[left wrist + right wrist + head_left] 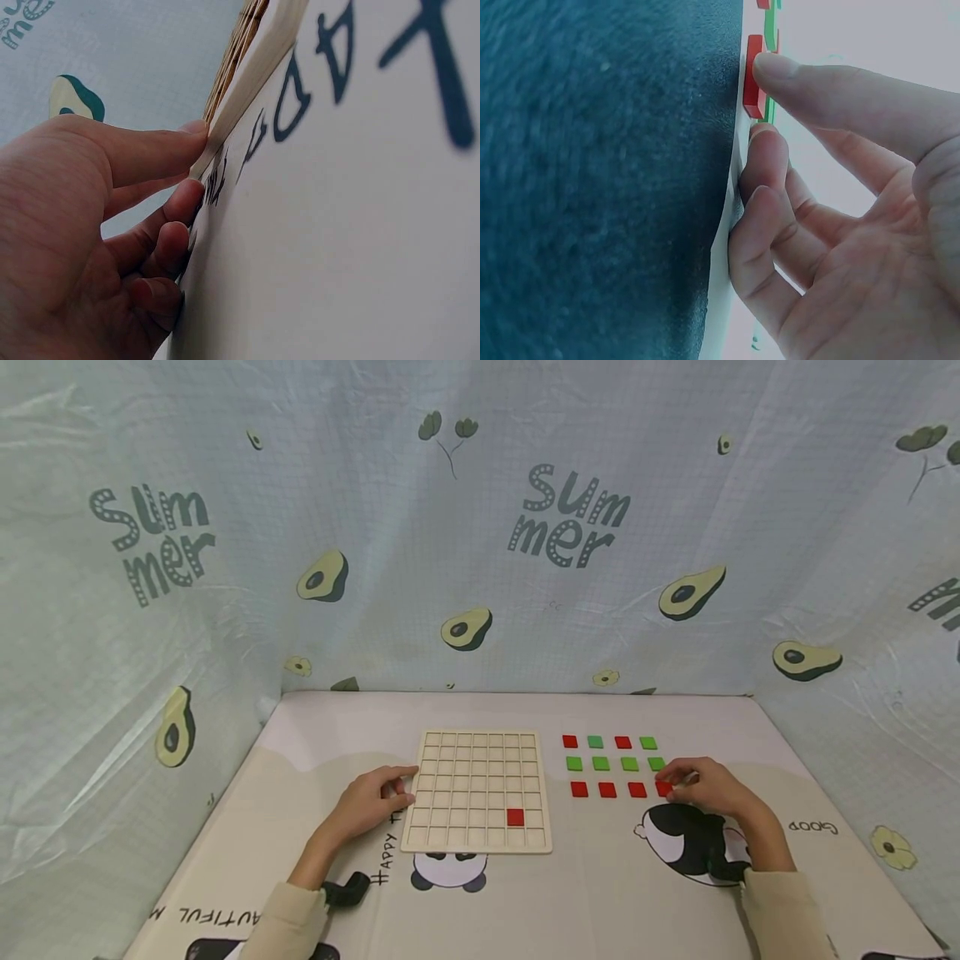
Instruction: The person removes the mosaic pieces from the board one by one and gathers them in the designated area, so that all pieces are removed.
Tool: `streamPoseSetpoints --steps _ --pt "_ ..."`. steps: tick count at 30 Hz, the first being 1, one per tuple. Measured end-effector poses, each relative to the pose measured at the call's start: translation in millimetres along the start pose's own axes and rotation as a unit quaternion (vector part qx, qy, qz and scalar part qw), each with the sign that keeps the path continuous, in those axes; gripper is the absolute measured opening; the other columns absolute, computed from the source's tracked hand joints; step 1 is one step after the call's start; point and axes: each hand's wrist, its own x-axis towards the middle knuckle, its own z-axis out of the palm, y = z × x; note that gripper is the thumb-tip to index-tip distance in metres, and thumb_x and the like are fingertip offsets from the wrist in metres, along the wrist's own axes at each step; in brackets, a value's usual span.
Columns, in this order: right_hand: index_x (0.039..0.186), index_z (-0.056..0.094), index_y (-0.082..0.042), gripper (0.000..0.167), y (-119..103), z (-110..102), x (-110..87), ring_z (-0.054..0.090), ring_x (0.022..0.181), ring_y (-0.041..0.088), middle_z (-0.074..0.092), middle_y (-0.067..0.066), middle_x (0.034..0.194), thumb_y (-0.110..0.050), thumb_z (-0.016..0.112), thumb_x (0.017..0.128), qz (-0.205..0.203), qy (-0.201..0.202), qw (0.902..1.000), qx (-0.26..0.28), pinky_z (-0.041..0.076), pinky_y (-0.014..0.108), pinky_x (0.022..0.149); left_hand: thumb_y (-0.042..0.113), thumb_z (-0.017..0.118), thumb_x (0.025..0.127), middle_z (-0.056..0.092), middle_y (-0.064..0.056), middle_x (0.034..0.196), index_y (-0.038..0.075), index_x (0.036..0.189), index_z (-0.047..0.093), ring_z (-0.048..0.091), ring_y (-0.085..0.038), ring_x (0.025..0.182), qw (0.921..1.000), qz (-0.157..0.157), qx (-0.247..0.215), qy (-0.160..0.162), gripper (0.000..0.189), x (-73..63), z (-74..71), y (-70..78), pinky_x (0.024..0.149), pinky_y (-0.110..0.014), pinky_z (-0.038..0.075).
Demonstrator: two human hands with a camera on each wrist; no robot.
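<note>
A pale wooden grid board (pixel 470 792) lies on the table, with one red square tile (pixel 515 817) in a cell toward its lower right. My left hand (pixel 369 795) touches the board's left edge with thumb and index fingertip; in the left wrist view the thumb (pixel 161 150) meets the board's side (pixel 251 79), the other fingers loosely bent near the table. At the right end of the front row of tiles, my right hand (pixel 705 787) pinches a red tile (pixel 663 788). The right wrist view shows the thumb against that tile (pixel 754 79); the index fingertip is partly hidden.
Rows of tiles lie right of the board: green ones (pixel 601 763) in the middle, red ones (pixel 607 790) in front, both colours at the back. The table (pixel 480 918) has printed animals and words. A patterned curtain (pixel 390 527) surrounds its back and sides.
</note>
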Motion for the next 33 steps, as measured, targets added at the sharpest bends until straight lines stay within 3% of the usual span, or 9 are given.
streamPoseSetpoints --steps 23,33 --pt "0.115 0.072 -0.005 0.027 -19.0 -2.4 -1.7 0.061 0.088 0.023 0.064 0.01 0.103 -0.013 0.074 0.089 0.02 0.025 0.9991 -0.028 0.051 0.034 0.071 0.023 0.077 0.092 0.062 0.004 0.089 0.011 0.136 0.068 0.048 -0.008 0.069 1.0 -0.006 0.002 0.007 0.046 -3.5 -0.1 1.3 0.063 -0.024 0.037" --pt "0.115 0.072 -0.007 0.025 -40.9 -0.5 -3.2 0.057 0.084 0.021 0.066 0.01 0.104 -0.015 0.074 0.092 -0.003 0.047 0.9984 -0.032 0.049 0.027 0.067 0.023 0.076 0.093 0.062 0.005 0.089 0.012 0.136 0.068 0.048 -0.008 0.069 1.0 -0.004 0.0 0.002 0.045 -2.0 -1.0 1.5 0.064 -0.024 0.037"
